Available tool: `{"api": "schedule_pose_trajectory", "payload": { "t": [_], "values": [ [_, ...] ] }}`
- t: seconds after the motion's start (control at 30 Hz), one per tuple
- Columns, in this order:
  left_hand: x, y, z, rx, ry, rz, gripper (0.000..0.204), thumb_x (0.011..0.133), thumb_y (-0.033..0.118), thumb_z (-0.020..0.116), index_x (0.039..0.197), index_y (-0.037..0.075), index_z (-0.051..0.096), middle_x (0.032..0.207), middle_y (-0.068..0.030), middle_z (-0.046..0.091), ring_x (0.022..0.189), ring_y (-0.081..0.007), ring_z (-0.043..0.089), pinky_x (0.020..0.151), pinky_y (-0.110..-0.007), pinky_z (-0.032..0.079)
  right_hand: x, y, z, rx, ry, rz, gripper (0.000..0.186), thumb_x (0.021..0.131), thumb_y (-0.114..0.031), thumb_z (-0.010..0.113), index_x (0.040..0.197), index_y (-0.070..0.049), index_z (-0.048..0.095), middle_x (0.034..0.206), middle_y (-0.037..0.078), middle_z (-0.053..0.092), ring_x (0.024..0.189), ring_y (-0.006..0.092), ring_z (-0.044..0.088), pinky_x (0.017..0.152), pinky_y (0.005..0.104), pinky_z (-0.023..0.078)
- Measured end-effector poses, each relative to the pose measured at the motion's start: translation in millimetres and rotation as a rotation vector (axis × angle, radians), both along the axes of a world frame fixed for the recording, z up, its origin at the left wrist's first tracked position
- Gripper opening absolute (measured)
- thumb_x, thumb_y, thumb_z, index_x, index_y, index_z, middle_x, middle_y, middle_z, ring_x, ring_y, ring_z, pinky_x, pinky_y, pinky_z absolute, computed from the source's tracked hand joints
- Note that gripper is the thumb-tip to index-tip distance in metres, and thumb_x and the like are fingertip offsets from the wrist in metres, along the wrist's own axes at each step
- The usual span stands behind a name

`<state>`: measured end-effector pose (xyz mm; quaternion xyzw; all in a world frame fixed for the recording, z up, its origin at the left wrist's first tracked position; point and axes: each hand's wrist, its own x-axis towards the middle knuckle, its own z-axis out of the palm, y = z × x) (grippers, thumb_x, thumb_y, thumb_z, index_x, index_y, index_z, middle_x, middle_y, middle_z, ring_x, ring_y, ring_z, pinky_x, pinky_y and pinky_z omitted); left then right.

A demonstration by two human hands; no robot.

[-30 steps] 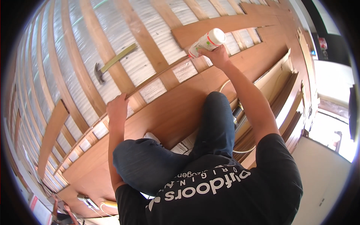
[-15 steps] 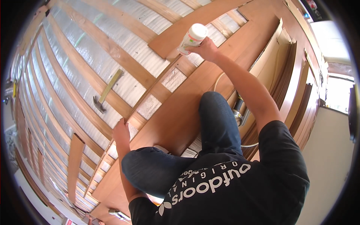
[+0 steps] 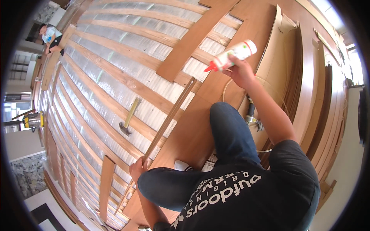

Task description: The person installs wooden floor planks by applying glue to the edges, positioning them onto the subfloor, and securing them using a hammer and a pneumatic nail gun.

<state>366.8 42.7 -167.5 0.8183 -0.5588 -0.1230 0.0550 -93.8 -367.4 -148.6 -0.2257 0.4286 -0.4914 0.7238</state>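
Near the lower edge: the person kneels on the floor, dark shirt and blue trousers filling the foreground, a white shoe (image 3: pixel 181 165) showing between the knees.
Left hand (image 3: pixel 137 169): fingers curled shut around the near end of a thin wooden strip (image 3: pixel 169 117), pinching it down at the edge of the laid boards.
Strip position: it runs slanting up and to the right from that hand, along the edge of the finished wood flooring (image 3: pixel 192 131), its far end beside a loose plank.
Right hand (image 3: pixel 239 71): arm stretched forward, fingers wrapped tight about the glue bottle (image 3: pixel 231 56).
Container: white plastic bottle with a red nozzle and red cap band, held tilted with the nozzle pointing left and slightly down, over the joint between flooring and battens; what is left inside cannot be told.
Beside the right arm: a metal tool with a pale hose (image 3: pixel 252 115) lies on the flooring, just right of the knee.
Middle ground: a hammer (image 3: pixel 129 117) rests on the silver foil underlay (image 3: pixel 115 88), left of the strip, between wooden battens (image 3: pixel 127 81).
Loose plank (image 3: pixel 196 38): lies slanting across the battens, ahead of the strip.
Right side: flattened cardboard (image 3: pixel 277 50) and stacked flooring planks (image 3: pixel 320 88).
Far left: another person (image 3: pixel 50 36) crouches at the room's far edge; a yellow power tool (image 3: pixel 29 120) stands by the doorway.
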Motion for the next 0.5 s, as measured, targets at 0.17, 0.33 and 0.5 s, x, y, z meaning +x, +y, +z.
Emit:
{"api": "schedule_pose_trajectory", "payload": {
  "t": [0.17, 0.33, 0.5],
  "values": [
    [-21, 50, 42, -0.133, -0.102, -0.061, 0.027, 0.088, 0.018, 0.078, 0.113, 0.011, 0.072, 0.087, -0.0074, 0.077, 0.085, -0.0291, 0.073, 0.097, -0.047, 0.048, -34, 53, 29, -0.161, -0.298, 0.105, 0.044, 0.098, -0.025, 0.067, 0.134, -0.003, 0.056, 0.128, 0.011, 0.07, 0.118, 0.0271, 0.069, 0.101, 0.0471, 0.056],
    [-43, 86, 54, -0.174, -0.182, -0.014, 0.027, 0.085, 0.014, 0.08, 0.111, 0.009, 0.074, 0.088, -0.0075, 0.078, 0.088, -0.0276, 0.074, 0.098, -0.047, 0.048, -23, 91, 51, -0.275, -0.441, 0.085, 0.044, 0.097, -0.019, 0.07, 0.133, 0.0, 0.055, 0.126, 0.013, 0.07, 0.114, 0.0277, 0.07, 0.1, 0.0461, 0.057],
    [-58, 98, 62, -0.193, -0.15, 0.098, 0.029, 0.083, 0.013, 0.082, 0.111, 0.007, 0.075, 0.091, -0.0108, 0.078, 0.089, -0.0314, 0.071, 0.096, -0.044, 0.049, -32, 106, 66, -0.182, -0.432, 0.075, 0.041, 0.099, -0.022, 0.069, 0.13, 0.0, 0.056, 0.123, 0.013, 0.07, 0.112, 0.0257, 0.071, 0.097, 0.0443, 0.059]
  ]
}}
